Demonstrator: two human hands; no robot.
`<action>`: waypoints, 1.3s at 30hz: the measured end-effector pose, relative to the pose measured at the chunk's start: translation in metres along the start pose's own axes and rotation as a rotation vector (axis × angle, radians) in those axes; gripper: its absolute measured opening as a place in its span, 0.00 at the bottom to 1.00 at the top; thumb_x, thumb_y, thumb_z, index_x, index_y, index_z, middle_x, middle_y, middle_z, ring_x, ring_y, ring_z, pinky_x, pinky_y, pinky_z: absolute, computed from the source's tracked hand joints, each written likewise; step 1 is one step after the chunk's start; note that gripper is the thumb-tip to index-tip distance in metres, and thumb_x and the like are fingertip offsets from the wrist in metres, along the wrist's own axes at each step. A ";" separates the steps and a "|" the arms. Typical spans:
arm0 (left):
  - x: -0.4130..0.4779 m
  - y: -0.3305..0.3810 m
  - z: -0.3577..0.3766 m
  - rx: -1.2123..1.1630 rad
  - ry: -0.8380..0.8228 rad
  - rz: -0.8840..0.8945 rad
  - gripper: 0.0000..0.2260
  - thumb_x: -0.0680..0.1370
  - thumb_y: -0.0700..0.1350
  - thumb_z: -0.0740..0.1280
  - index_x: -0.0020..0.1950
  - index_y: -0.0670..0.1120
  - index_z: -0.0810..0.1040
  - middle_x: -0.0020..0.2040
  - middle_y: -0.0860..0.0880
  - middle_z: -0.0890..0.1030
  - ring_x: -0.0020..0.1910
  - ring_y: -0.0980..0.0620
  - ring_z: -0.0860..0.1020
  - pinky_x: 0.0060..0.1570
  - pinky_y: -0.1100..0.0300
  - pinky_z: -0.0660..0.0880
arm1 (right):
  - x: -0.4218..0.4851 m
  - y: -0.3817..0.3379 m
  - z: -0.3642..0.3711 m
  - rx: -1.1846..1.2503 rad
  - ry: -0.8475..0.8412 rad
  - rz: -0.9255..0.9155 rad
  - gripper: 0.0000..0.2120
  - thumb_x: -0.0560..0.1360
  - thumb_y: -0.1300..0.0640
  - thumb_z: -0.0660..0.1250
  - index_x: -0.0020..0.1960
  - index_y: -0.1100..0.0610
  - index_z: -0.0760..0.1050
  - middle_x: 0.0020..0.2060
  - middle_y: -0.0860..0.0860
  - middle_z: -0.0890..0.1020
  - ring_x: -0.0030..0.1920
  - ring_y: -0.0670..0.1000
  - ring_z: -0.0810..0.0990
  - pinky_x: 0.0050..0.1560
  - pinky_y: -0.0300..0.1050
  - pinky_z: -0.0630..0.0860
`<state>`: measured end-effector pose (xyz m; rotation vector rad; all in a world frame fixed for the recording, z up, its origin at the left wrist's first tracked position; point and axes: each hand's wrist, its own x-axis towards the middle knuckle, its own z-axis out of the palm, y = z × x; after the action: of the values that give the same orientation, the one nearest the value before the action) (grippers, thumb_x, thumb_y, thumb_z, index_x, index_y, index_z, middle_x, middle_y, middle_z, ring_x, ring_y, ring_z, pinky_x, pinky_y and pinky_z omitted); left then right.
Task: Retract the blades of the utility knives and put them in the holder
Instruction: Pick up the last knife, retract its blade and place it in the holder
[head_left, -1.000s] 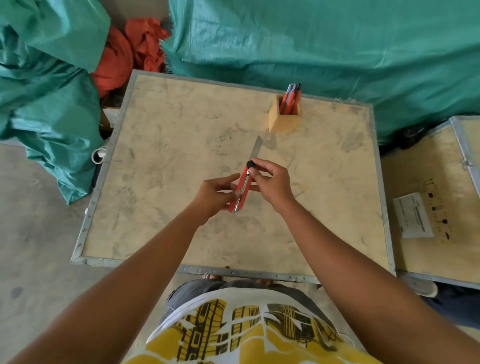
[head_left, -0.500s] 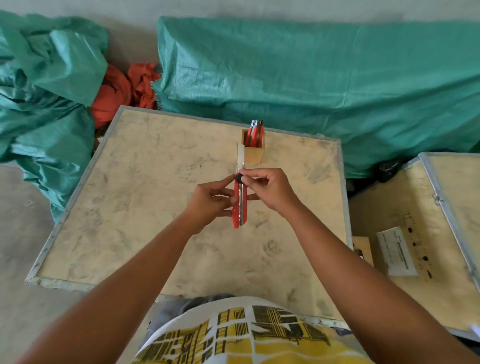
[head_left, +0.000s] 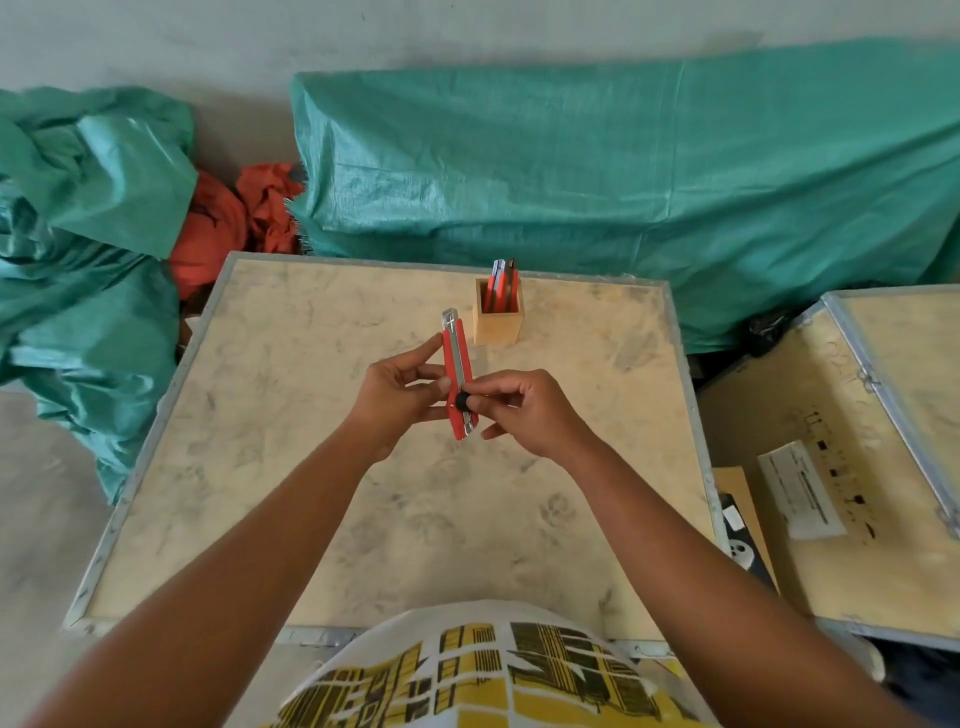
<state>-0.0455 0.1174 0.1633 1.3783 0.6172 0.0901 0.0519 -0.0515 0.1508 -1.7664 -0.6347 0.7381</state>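
Both hands hold one red utility knife (head_left: 457, 364) above the middle of the wooden table (head_left: 311, 467). My left hand (head_left: 400, 395) grips its left side. My right hand (head_left: 519, 405) pinches the black slider knob near the knife's lower end. Only a short metal tip shows at the knife's top. A square wooden holder (head_left: 498, 322) stands at the table's far side, just right of the knife, with several red knives (head_left: 500, 283) upright in it.
Green tarpaulin (head_left: 623, 171) covers bulky things behind and left of the table, with orange cloth (head_left: 234, 218) between them. A second wooden crate (head_left: 857, 467) with a paper label stands to the right. The floor lies to the left.
The long blade that stuck out of the knife has slid back into the body. My right fingers and the slider moved from the top toward the knife's lower end. The camera tilted up.
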 end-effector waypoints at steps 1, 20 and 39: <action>0.001 0.002 -0.001 0.002 -0.001 -0.001 0.25 0.77 0.31 0.68 0.72 0.50 0.74 0.55 0.38 0.85 0.51 0.40 0.86 0.51 0.43 0.83 | -0.001 -0.001 0.002 -0.002 0.009 -0.005 0.12 0.77 0.64 0.72 0.61 0.60 0.83 0.55 0.56 0.86 0.50 0.53 0.87 0.42 0.48 0.87; -0.002 0.008 0.005 -0.007 -0.014 0.006 0.25 0.78 0.32 0.68 0.72 0.50 0.74 0.54 0.43 0.86 0.49 0.44 0.87 0.49 0.46 0.84 | -0.008 -0.010 0.004 -0.085 0.085 -0.044 0.10 0.73 0.63 0.77 0.54 0.59 0.83 0.48 0.51 0.86 0.45 0.50 0.87 0.40 0.53 0.87; -0.004 0.012 0.011 -0.017 0.009 0.033 0.25 0.78 0.31 0.68 0.72 0.49 0.74 0.56 0.41 0.85 0.52 0.43 0.86 0.51 0.43 0.83 | -0.009 -0.011 -0.001 -0.143 0.141 -0.165 0.09 0.72 0.60 0.78 0.52 0.55 0.85 0.46 0.47 0.88 0.44 0.44 0.87 0.45 0.37 0.83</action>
<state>-0.0405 0.1087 0.1762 1.3726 0.6001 0.1276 0.0463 -0.0554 0.1627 -1.8526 -0.7415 0.4602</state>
